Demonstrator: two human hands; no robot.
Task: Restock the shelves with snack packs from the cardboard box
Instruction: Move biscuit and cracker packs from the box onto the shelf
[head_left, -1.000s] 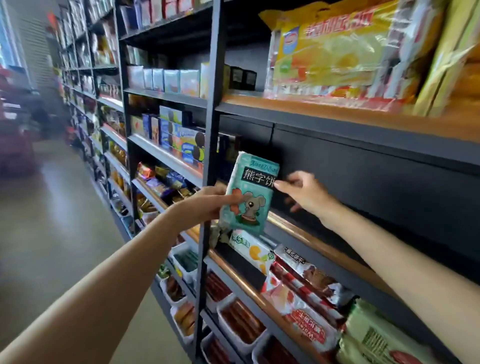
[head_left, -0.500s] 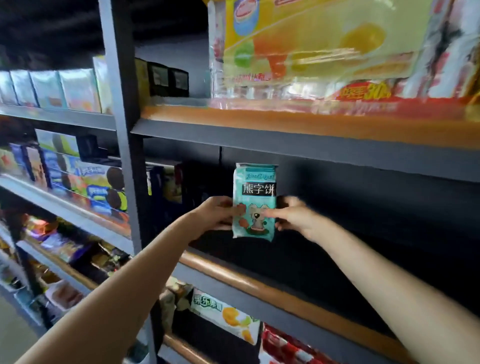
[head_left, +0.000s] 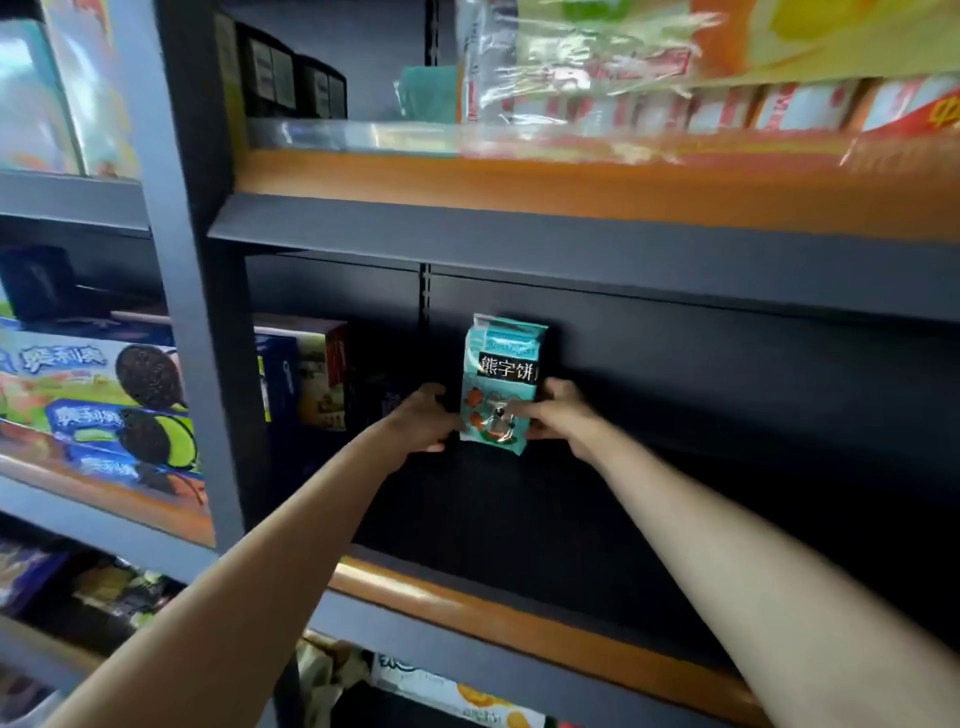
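Both hands are standing the teal snack pack (head_left: 500, 384) upright at the back of the dark shelf (head_left: 519, 618) — left hand (head_left: 423, 421) gripping its left edge, right hand (head_left: 558, 415) pinching its right edge, thumb on the front. Best move, I'm judging — seat the base flat, lean it on the back panel (head_left: 701, 374), then loosen both grips together so it isn't tipping.

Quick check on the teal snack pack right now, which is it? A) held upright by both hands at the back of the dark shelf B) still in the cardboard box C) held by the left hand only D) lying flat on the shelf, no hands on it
A: the teal snack pack stands upright deep in the dark shelf, with the left hand gripping one side and the right hand the other.
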